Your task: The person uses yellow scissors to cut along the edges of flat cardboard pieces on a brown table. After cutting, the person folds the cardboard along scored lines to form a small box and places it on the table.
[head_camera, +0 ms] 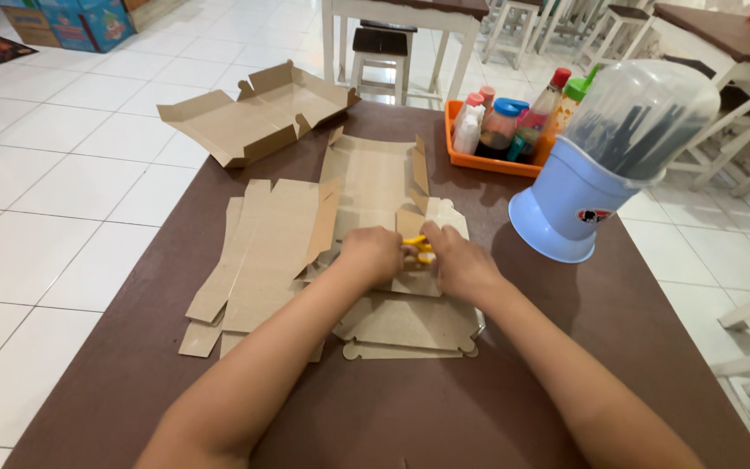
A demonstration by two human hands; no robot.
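Left hand [373,254] and right hand [456,260] both pinch small yellow item [421,250] over flat cardboard box blank [375,187], table centre. Risk: pile of blanks at left [262,252] slides if nudged; flap may tear under uneven pressure.

Two bare forearms, sleeveless to the frame's lower edge, run up from bottom centre to the left hand [373,254] and right hand [460,263], both without rings, watch, bracelets or gloves.
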